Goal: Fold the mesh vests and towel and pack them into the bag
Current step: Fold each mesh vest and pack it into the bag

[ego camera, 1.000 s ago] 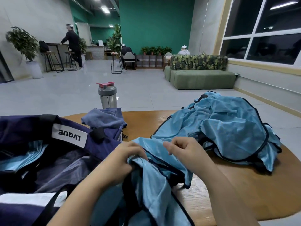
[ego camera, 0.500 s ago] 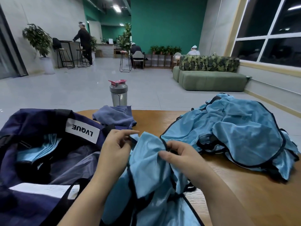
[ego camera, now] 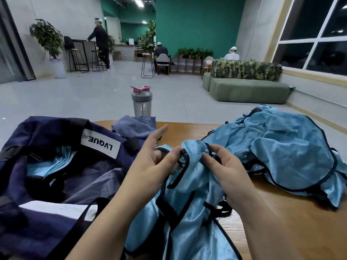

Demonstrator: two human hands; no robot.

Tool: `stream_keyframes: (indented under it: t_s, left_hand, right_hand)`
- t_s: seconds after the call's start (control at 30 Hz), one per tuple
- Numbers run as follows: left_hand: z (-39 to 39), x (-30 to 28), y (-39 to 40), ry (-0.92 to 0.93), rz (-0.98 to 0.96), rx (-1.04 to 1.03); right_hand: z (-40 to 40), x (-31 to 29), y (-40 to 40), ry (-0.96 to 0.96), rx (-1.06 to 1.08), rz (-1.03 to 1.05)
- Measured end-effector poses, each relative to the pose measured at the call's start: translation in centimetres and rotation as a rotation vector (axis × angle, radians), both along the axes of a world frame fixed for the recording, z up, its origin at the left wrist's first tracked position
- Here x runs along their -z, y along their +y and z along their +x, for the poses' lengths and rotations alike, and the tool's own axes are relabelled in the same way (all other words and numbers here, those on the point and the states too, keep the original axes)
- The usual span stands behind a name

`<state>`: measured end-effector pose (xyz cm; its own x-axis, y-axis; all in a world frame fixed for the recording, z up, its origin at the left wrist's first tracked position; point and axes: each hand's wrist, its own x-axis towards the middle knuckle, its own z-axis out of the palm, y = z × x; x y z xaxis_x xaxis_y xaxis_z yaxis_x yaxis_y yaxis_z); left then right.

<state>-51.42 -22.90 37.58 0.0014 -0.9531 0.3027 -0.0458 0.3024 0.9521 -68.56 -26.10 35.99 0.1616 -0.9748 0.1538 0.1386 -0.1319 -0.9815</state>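
Fingers (ego camera: 176,154) of our left hand (ego camera: 150,162) pinch the black-trimmed edge of one blue mesh vest (ego camera: 189,203) while its forefinger points free, and our right hand (ego camera: 223,169) grips the same bunched edge just beside it. That vest hangs from both hands toward us, long axis running down to our lap, with the open navy bag (ego camera: 56,166) just left of it, nearer our left hand. We count one towel (ego camera: 135,126) behind the bag, one bottle (ego camera: 141,102), and a heap of vests (ego camera: 281,147) on the counter (ego camera: 300,222) at right; its number we cannot tell.
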Motion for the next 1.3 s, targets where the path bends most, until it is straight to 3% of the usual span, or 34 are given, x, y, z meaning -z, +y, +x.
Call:
stream_keyframes:
  t_s: [0.27, 0.47, 0.73, 0.87, 1.1, 1.3]
  left_hand:
    - [0.5, -0.2, 0.3, -0.169, -0.092, -0.042]
    - [0.7, -0.5, 0.8, -0.279, 0.048, -0.114]
    - [-0.6, -0.9, 1.6, -0.268, 0.163, 0.108]
    - [-1.0, -0.2, 1.1, -0.154, 0.126, 0.064]
    - [-0.6, -0.4, 0.6, 0.287, 0.074, 0.04]
    - [-0.6, -1.4, 1.0, 0.355, -0.136, -0.022]
  right_hand:
    - [0.3, -0.7, 0.2, 0.054, 0.027, -0.094]
    - [0.1, -0.8, 0.1, 0.174, 0.228, -0.157]
    - [0.3, -1.3, 0.4, 0.144, 0.255, -0.216]
    - [0.6, -1.3, 0.5, 0.116, 0.234, -0.204]
    - [0.4, -1.5, 0.8, 0.118, 0.183, -0.178]
    - [0.5, -1.9, 1.2, 0.077, 0.118, -0.176]
